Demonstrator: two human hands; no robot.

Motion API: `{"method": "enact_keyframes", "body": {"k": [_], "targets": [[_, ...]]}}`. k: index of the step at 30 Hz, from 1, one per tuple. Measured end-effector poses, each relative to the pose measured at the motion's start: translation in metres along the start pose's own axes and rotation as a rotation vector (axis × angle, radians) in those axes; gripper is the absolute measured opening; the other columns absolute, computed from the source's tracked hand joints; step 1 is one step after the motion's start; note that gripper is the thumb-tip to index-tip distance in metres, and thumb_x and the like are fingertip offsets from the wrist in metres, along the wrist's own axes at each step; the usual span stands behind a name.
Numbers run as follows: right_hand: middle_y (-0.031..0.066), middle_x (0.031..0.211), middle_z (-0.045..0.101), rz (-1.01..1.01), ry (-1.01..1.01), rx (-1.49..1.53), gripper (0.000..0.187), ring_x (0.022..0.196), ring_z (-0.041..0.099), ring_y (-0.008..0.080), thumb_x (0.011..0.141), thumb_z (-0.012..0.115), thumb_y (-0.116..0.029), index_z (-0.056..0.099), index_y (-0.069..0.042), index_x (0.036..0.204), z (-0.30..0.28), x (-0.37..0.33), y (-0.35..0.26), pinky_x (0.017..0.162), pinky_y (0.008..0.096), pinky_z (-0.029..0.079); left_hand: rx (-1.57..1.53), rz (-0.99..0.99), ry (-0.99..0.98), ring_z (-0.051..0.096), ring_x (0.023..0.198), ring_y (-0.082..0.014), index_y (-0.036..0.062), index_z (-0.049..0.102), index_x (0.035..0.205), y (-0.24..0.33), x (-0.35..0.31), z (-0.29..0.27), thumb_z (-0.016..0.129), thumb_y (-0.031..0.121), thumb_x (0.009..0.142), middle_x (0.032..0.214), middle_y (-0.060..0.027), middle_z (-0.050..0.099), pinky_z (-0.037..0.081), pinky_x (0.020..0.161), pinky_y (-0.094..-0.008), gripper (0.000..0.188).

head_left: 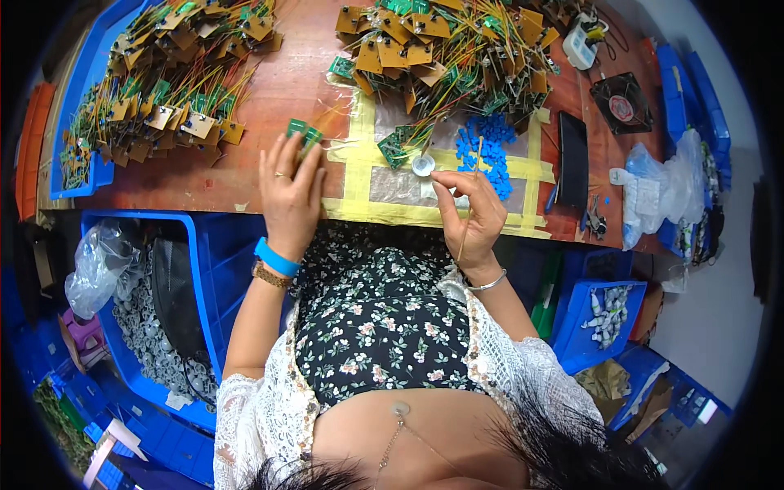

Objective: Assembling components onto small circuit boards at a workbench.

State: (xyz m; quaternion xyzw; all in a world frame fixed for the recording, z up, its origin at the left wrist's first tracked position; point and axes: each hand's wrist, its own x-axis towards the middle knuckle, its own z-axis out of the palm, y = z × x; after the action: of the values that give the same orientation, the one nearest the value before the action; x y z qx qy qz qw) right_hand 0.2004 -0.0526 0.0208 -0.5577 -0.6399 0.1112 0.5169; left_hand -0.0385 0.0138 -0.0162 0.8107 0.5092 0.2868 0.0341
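L hand (291, 192): fingers extended fwd & slightly apart, tips at a small green board (309, 135) w/ thin wires, on the table (204, 184); can't tell if it's gripped or just pressed. R hand (475, 214): thumb + index nearly together, other fingers curled, thin stick (462, 238) held across it, one end toward the pile of blue parts (496, 151). R fingertips just beside a small white cup (423, 165); can't tell if touching.

Cup & blue parts sit in the area edged w/ yellow tape (357, 175). Green board cluster (395, 147) just L of cup, near the big heap of wired boards (408, 51), top ctr. More wired boards in/by the blue tray (57, 167), far L. R side of table: black flat slab (572, 159), sq. fan (622, 102), clear plastic bags (663, 192).
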Motion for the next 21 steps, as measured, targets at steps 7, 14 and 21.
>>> {"method": "enact_keyframes", "body": {"k": [7, 14, 21], "targets": [[0.0088, 0.091, 0.071, 0.059, -0.029, 0.044, 0.013, 0.072, 0.059, 0.0148, 0.088, 0.064, 0.0, 0.065, 0.0, 0.101, -0.003, -0.005, 0.005, 0.065, 0.026, 0.048, -0.098, 0.202, 0.074, 0.043, 0.128, -0.0353, 0.0085, 0.065, 0.117, 0.014, 0.025, 0.004, 0.064, 0.006, 0.08, 0.133, -0.0126, 0.052, 0.032, 0.11, -0.0495, 0.036], [0.0107, 0.086, 0.067, 0.142, -0.038, 0.161, 0.035, 0.074, 0.061, 0.0146, 0.102, 0.046, -0.025, 0.064, 0.003, 0.11, -0.013, -0.012, 0.006, 0.068, 0.0253, 0.05, -0.123, 0.527, -0.144, 0.059, 0.102, -0.0267, 0.0017, 0.059, 0.124, 0.037, 0.051, 0.025, 0.057, 0.004, 0.078, 0.109, -0.0118, 0.064, 0.048, 0.089, -0.0407, 0.046], [0.0042, 0.077, 0.055, 0.256, -0.172, 0.247, 0.052, 0.067, 0.049, 0.01, 0.105, 0.034, -0.037, 0.067, 0.002, 0.101, -0.017, -0.011, 0.019, 0.06, 0.0227, 0.039, -1.157, -0.561, 0.125, 0.064, 0.083, -0.0125, -0.0003, 0.056, 0.128, 0.039, 0.017, 0.004, 0.056, -0.005, 0.091, 0.089, -0.004, 0.064, 0.054, 0.073, -0.0257, 0.037]]}}
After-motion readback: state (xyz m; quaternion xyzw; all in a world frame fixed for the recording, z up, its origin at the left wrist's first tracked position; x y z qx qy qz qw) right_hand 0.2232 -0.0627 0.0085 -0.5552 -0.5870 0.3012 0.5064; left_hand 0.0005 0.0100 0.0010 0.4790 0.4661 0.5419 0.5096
